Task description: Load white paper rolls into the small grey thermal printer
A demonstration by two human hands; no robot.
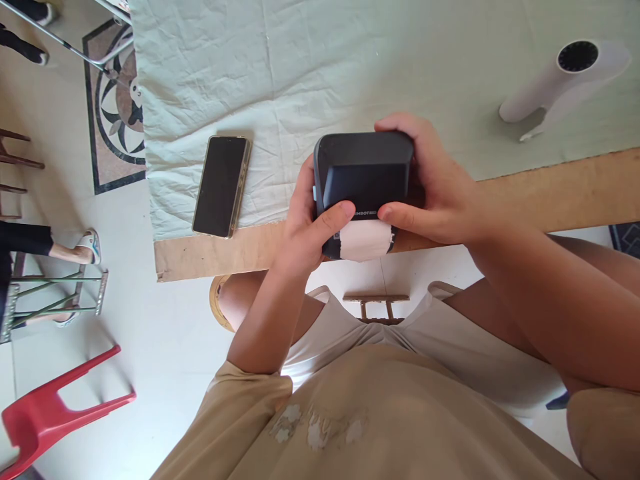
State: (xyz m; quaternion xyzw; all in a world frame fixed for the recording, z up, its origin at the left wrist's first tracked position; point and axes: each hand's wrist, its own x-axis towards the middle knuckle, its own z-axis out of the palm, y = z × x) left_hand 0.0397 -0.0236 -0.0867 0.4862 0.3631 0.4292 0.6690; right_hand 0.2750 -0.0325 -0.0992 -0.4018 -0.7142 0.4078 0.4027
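A black boxy device (pixel 367 173) with a dark glossy panel and small white lettering is held between my two hands above the table's front edge. My left hand (pixel 315 213) wraps its left side, thumb on the front. Around the right side curls my right hand (pixel 433 180), its thumb near the lettering and its fingers over the top corner. A pale pink band or strip (pixel 366 240) covers the lower part of the device. The fingers behind the device are hidden.
A phone (pixel 221 187) lies on the pale green cloth (pixel 300 60) at the left. A white device with a round dark dial (pixel 565 87) is at the back right. The wooden table edge (pixel 215 253) runs in front. A red plastic stool (pixel 45 420) and another person's foot (pixel 89 247) show at left.
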